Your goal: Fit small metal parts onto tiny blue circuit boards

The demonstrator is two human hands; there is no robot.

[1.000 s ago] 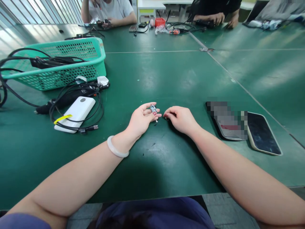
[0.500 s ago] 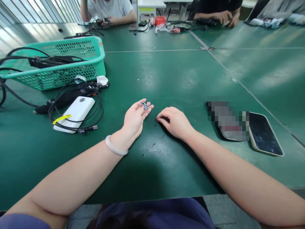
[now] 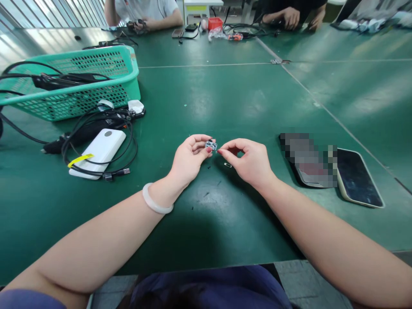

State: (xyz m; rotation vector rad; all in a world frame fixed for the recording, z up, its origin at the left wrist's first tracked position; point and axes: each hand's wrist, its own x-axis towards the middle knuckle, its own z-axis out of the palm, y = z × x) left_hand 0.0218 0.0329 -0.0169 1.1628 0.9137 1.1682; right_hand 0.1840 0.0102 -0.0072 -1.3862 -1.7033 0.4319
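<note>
My left hand (image 3: 189, 159) pinches a small grey-and-black part (image 3: 210, 145) with metallic-looking detail between thumb and fingers; its exact kind is too small to make out. Just right of it, my right hand (image 3: 249, 159) is closed in a pinch, thumb against forefinger, its tips close beside that part. Whatever sits between those fingertips is too tiny to name. Under the right fingers a small pale rectangular frame (image 3: 228, 165) lies on the green table (image 3: 206, 231). Tiny dark bits (image 3: 209, 167) are scattered on the tabletop below the hands.
To the left, a green basket (image 3: 93, 94) holds black cables, with a white power bank (image 3: 99, 152) and coiled cable before it. A phone (image 3: 358, 178) lies at right beside a blurred dark item (image 3: 305, 163). Two people sit across the table.
My left hand has moved right and turned, its fingers closing on the small part that lay on its open fingers. My right hand has risen off the tabletop toward it, uncovering the pale frame.
</note>
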